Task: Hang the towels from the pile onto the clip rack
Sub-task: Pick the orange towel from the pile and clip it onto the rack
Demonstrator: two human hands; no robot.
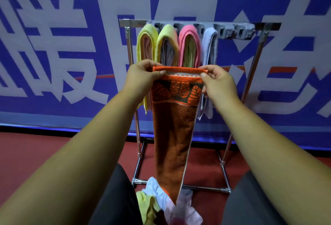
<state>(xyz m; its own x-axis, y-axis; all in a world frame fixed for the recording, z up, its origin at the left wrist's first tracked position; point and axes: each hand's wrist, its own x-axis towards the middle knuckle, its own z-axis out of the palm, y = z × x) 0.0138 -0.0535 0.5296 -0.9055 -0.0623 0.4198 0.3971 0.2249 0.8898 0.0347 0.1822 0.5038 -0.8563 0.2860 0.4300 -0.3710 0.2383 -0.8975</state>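
A: Orange towel (pixel 174 135), position?

B: Held up in front of the clip rack (pixel 268 26), not clipped. Folded lengthwise. The top hem is stretched level between both hands. The tail hangs down to the pile (pixel 161 205) on the floor; touching it or just above, cannot tell.

A: Fingers?

B: Left hand (pixel 141 76) pinches the left top corner, thumb across the front. Right hand (pixel 219 81) pinches the right corner likewise. Both narrow, closed on cloth.

A: Rack status?

B: Four hung side by side from the left end: yellow towel (pixel 146 45), yellow-green towel (pixel 166 44), pink towel (pixel 189 45), pale grey towel (pixel 208 45). The grey clips (pixel 241 31) to their right hold nothing.

A: Progress?

B: Judged mid-task; this would be the fifth. The pile shows white, yellow and pink pieces, count unclear. Left to do: raise this hem to the next free clip, then work through the pile.
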